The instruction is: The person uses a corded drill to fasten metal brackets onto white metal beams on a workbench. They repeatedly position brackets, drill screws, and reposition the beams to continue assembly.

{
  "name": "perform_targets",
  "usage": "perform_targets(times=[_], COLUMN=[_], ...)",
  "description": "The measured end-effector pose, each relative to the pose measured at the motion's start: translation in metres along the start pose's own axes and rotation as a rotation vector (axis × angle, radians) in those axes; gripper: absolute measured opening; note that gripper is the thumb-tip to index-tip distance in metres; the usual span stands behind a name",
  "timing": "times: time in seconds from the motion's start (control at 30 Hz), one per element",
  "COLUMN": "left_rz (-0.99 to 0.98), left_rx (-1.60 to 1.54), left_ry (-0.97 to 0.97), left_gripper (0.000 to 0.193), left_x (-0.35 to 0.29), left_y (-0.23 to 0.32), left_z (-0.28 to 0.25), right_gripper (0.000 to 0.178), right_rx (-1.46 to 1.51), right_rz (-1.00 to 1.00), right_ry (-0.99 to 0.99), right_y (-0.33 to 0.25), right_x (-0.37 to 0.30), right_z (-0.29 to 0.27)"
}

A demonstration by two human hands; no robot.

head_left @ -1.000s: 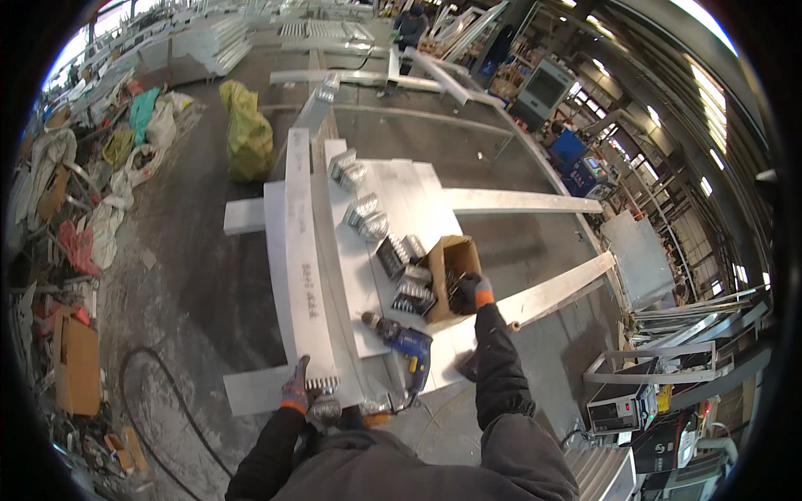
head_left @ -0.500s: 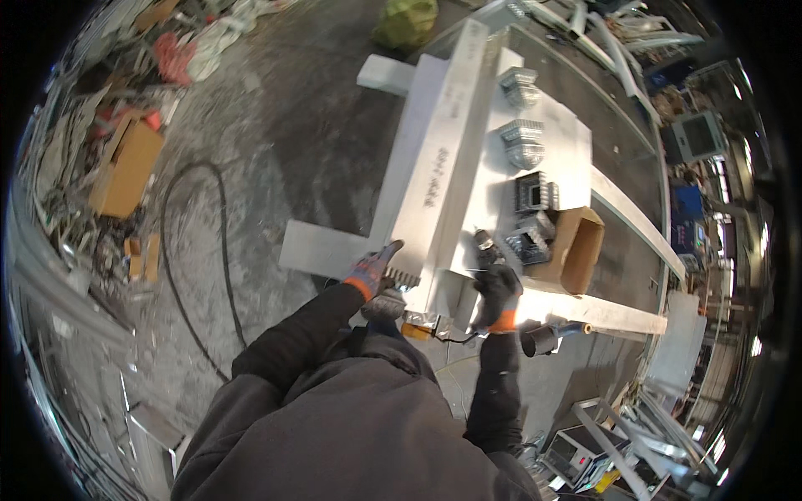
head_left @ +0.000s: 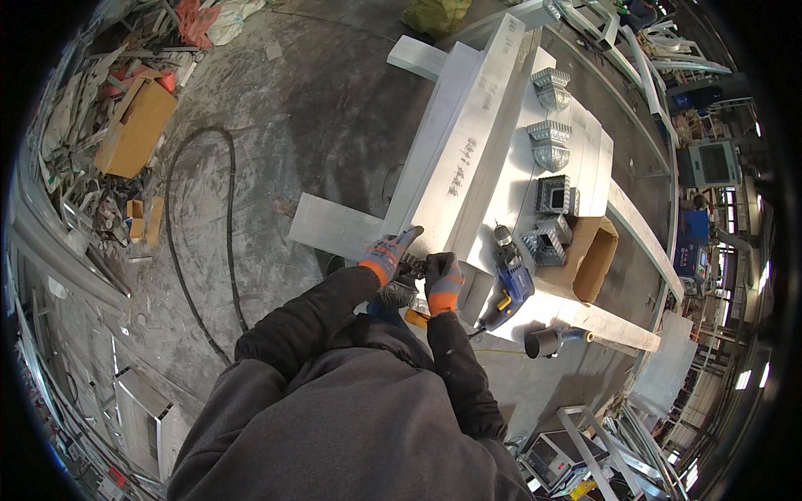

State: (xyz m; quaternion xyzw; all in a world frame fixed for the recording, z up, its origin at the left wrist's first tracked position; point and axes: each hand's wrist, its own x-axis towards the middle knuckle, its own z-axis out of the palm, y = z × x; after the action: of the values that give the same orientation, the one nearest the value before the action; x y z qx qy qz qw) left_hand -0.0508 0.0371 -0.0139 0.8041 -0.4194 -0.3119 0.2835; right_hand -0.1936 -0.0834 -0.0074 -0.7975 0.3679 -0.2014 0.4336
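Just below the frame's centre, a ribbed silver metal fitting sits between and below the gloved left hand, forefinger extended, and curled right hand; I cannot tell whether either grips it.

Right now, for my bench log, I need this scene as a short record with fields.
Left hand: gloved, at the near end of the white beam
Right hand: gloved, fingers by the ornate metal fitting there; grip unclear
Drill: blue, lying right of both hands
Loose fittings: four, lined up on pale panels
Carton: open, right of the drill
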Motion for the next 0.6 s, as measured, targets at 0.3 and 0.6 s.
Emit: perform_targets(times=[0.3, 0.6], left_rz=[-0.142, 0.070], left_rx=[-0.091, -0.388], left_ry=[-0.139, 0.217], left_gripper=[0.102, 0.092], left_x=[0.001, 0.006], left_y=[0.006, 0.086], left_z=[-0.002, -0.081], right_gripper=[0.041, 0.021], right_rx=[-0.123, -0.166], right_rz=[-0.030, 0.245], right_ry=[-0.226, 0.409], right_y=[-0.027, 0.127], right_x=[-0.005, -0.066], right_z=[-0.021, -0.195])
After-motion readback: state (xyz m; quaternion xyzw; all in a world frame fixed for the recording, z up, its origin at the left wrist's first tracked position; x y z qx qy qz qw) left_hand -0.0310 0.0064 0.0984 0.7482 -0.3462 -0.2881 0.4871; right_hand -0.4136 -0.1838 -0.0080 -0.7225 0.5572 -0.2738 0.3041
